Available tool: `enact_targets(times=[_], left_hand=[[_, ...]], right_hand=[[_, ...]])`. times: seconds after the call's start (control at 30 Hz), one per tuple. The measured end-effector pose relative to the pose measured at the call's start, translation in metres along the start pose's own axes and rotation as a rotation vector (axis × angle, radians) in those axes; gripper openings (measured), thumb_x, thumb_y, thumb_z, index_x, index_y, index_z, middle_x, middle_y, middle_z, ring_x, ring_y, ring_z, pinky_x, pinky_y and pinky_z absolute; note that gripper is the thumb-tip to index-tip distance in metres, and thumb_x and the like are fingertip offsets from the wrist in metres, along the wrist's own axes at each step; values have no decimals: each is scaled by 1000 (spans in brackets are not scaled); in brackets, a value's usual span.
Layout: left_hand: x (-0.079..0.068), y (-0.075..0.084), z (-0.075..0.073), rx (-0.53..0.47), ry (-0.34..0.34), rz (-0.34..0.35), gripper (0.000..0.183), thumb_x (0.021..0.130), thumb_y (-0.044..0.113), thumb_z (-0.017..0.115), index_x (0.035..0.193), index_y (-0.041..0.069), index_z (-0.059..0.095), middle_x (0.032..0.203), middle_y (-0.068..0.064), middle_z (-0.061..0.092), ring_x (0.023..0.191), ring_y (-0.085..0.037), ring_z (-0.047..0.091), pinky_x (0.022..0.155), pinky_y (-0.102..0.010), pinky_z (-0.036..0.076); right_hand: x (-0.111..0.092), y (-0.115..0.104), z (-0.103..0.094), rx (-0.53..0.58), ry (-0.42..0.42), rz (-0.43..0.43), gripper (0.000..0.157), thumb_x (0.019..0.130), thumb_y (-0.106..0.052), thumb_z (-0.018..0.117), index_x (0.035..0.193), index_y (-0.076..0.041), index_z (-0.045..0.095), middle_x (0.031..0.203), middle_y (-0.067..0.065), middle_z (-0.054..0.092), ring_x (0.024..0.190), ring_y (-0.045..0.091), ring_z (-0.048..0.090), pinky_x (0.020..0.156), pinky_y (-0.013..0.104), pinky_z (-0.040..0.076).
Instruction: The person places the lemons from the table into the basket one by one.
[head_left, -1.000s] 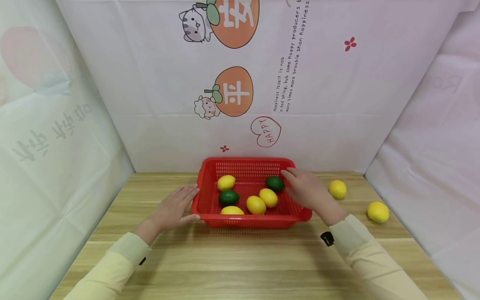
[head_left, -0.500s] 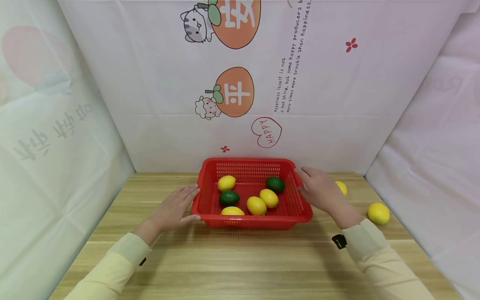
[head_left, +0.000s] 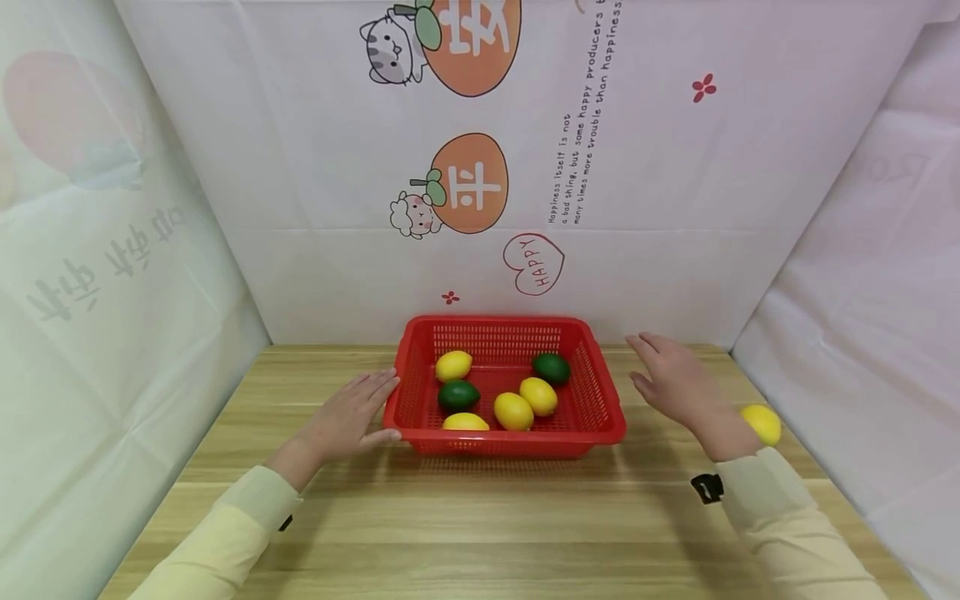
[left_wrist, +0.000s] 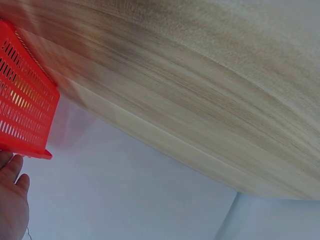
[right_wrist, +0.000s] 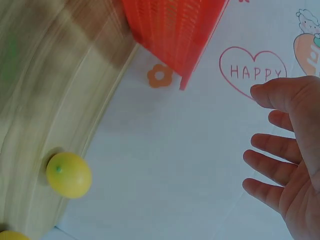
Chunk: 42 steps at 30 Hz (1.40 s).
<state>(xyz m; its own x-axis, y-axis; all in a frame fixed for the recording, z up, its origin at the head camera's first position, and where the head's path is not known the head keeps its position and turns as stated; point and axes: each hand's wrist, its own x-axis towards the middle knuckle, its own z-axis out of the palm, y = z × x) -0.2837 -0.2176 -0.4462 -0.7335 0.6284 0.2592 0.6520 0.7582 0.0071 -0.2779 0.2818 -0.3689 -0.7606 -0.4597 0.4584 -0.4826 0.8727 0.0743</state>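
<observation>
A red plastic basket (head_left: 510, 436) stands on the table, holding several yellow lemons (head_left: 513, 412) and two dark green fruits (head_left: 458, 396) shaped like limes. My left hand (head_left: 341, 421) rests on the basket's left rim, fingers extended. In the left wrist view its fingertips are at the red rim. Right of the basket, my right hand (head_left: 678, 385) hovers above the table with nothing in it, its fingers spread and loosely bent. One loose lemon (right_wrist: 69, 175) lies below that hand in the right wrist view; the hand hides it in the head view.
Another lemon (head_left: 762, 424) lies near the table's right edge, partly behind my right forearm. White printed cloth (head_left: 337, 275) walls off the back and both sides. Bare wooden tabletop (head_left: 480, 525) stretches in front of the basket.
My right hand has moved right, from over the basket's right rim to above the table beside it, and now covers the nearer loose lemon. My left hand and the basket have stayed put.
</observation>
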Motion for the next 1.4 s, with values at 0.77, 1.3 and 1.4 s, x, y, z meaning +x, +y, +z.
enact_targets(times=[0.77, 1.3, 1.4], left_hand=[[1, 0, 0, -1, 4, -10, 86, 90, 60, 55, 148, 0, 36, 154, -13, 34, 142, -29, 29, 116, -45, 21], [1, 1, -1, 6, 14, 1, 85, 89, 58, 57, 147, -1, 37, 152, -15, 36, 141, -30, 30, 115, -46, 22], [0, 1, 0, 5, 20, 3, 85, 89, 58, 57, 147, -1, 37, 152, -15, 36, 141, -30, 31, 115, -46, 23]], right_hand=[[-40, 58, -9, -25, 19, 77, 56, 76, -5, 76, 124, 11, 54, 114, 33, 59, 99, 51, 57, 84, 61, 46], [-69, 90, -5, -37, -86, 208, 58, 80, -8, 72, 129, 12, 49, 117, 38, 55, 103, 54, 54, 85, 63, 44], [-73, 95, -4, -34, -112, 235, 57, 82, -10, 71, 128, 14, 48, 117, 39, 54, 103, 55, 53, 85, 64, 43]])
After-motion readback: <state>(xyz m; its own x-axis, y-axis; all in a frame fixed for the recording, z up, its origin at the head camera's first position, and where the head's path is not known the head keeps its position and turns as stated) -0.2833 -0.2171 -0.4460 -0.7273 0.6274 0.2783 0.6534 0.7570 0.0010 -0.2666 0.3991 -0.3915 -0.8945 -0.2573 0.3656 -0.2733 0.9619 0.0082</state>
